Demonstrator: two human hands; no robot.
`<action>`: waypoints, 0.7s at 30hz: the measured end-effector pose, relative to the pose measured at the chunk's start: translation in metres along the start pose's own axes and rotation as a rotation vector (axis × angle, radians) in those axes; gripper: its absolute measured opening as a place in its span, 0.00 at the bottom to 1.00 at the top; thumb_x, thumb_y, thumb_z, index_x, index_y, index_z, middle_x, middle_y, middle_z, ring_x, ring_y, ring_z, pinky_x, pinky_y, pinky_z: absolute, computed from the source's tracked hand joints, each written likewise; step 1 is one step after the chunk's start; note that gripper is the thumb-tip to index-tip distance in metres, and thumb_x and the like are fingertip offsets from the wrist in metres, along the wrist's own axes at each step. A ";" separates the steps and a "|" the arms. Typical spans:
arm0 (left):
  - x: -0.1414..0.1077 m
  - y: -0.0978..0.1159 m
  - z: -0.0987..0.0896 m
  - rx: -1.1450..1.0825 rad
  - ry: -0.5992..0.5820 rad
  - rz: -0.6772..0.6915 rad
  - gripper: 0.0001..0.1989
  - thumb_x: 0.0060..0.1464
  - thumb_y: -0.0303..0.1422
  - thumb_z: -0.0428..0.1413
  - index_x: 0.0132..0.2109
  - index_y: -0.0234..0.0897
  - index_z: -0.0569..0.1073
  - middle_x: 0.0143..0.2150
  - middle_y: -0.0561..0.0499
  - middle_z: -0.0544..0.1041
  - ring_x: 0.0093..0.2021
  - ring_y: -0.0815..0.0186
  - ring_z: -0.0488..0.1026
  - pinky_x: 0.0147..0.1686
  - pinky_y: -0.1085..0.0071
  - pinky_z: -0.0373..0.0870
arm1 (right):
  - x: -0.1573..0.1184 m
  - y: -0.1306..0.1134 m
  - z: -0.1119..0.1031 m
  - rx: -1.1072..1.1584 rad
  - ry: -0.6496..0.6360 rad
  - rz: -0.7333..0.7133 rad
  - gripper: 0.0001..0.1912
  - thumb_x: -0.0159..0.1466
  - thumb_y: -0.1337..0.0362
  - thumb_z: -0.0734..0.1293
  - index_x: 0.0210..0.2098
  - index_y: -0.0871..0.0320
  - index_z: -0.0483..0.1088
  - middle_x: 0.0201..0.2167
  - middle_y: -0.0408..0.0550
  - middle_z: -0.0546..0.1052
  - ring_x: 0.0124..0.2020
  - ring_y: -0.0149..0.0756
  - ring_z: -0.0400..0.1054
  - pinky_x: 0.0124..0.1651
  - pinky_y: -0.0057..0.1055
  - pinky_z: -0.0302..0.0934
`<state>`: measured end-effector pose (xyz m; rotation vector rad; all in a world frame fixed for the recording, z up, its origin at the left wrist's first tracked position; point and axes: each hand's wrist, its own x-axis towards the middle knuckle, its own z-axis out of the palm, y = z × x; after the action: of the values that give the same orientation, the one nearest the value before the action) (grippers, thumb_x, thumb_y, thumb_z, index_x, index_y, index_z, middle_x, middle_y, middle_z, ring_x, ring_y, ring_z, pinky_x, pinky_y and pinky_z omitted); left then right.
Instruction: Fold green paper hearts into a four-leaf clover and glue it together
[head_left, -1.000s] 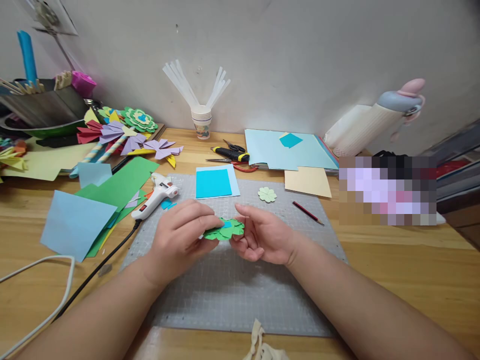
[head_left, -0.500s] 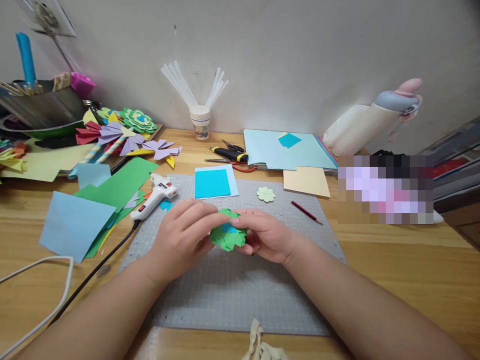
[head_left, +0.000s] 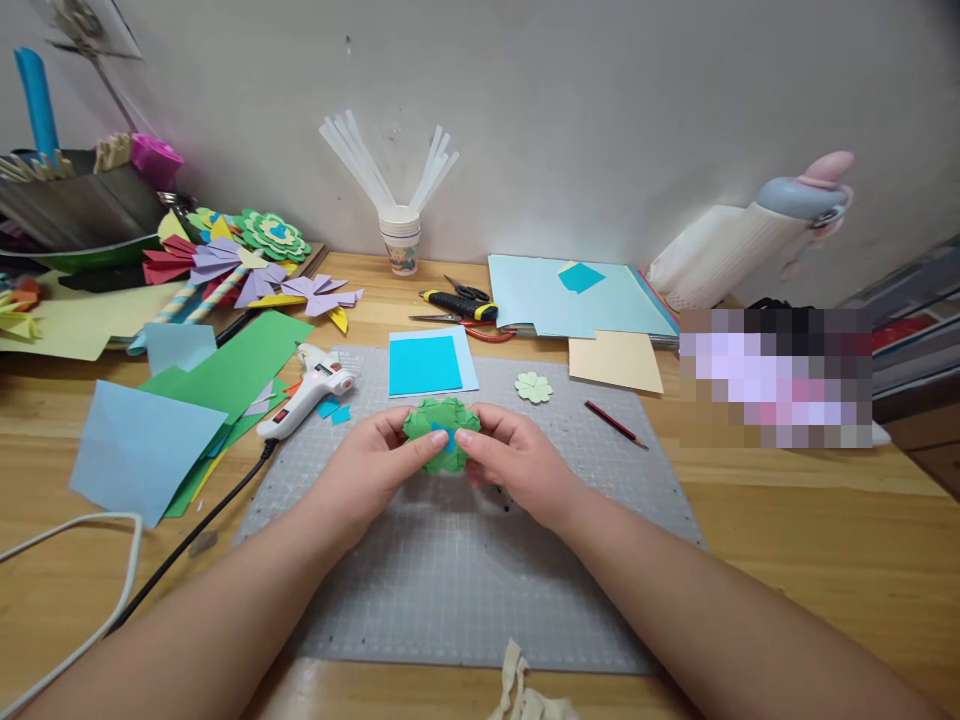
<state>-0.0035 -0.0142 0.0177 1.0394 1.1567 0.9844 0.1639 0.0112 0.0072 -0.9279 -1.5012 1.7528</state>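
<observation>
A green paper flower (head_left: 442, 462) with a blue centre is held up over the grey cutting mat (head_left: 450, 590). My left hand (head_left: 379, 455) grips its left side, the thumb pressed on the centre. On the other side my right hand (head_left: 517, 460) pinches it too, its thumb close to the left one. The fingers behind the flower are partly hidden. Beyond the hands lie a pale green paper flower (head_left: 533, 387) and blue paper squares (head_left: 424, 365).
A white glue gun (head_left: 300, 398) with a black cord lies at the left, beside green and blue sheets (head_left: 142, 450). A pencil (head_left: 616, 425) is on the right. Behind are a cutter (head_left: 459, 305), scissors (head_left: 469, 290), paper cups (head_left: 400, 240) and a bottle (head_left: 739, 250).
My left hand has shifted from over the flower to its left edge, thumb now on the centre. The flower has moved slightly left and up and shows more of its face.
</observation>
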 end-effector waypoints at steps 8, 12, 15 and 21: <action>0.000 -0.006 -0.003 0.097 -0.015 -0.029 0.13 0.44 0.39 0.63 0.36 0.37 0.77 0.33 0.52 0.79 0.32 0.66 0.72 0.34 0.71 0.66 | 0.000 -0.002 0.000 -0.079 0.059 -0.009 0.10 0.58 0.62 0.64 0.23 0.57 0.61 0.21 0.37 0.63 0.21 0.25 0.57 0.25 0.24 0.52; 0.000 -0.003 -0.004 0.171 -0.008 -0.037 0.13 0.44 0.40 0.63 0.35 0.36 0.78 0.32 0.51 0.79 0.32 0.64 0.73 0.35 0.70 0.66 | 0.000 -0.001 -0.001 -0.108 0.050 -0.037 0.08 0.59 0.63 0.62 0.25 0.57 0.61 0.22 0.38 0.62 0.22 0.26 0.57 0.26 0.25 0.52; 0.000 -0.002 -0.004 0.159 -0.001 -0.047 0.13 0.42 0.40 0.63 0.33 0.36 0.77 0.31 0.52 0.79 0.31 0.65 0.72 0.33 0.71 0.66 | 0.000 0.001 -0.002 -0.127 0.062 -0.066 0.09 0.60 0.63 0.62 0.25 0.57 0.60 0.22 0.38 0.61 0.23 0.26 0.57 0.27 0.26 0.52; 0.001 -0.003 -0.006 0.244 -0.003 -0.065 0.14 0.42 0.42 0.63 0.29 0.34 0.77 0.27 0.51 0.77 0.27 0.66 0.70 0.28 0.71 0.63 | -0.001 0.003 -0.002 -0.190 0.055 -0.081 0.09 0.60 0.64 0.62 0.24 0.57 0.60 0.23 0.38 0.60 0.24 0.27 0.56 0.27 0.25 0.52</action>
<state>-0.0091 -0.0134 0.0135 1.1871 1.3234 0.8044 0.1659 0.0107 0.0037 -0.9862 -1.6668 1.5351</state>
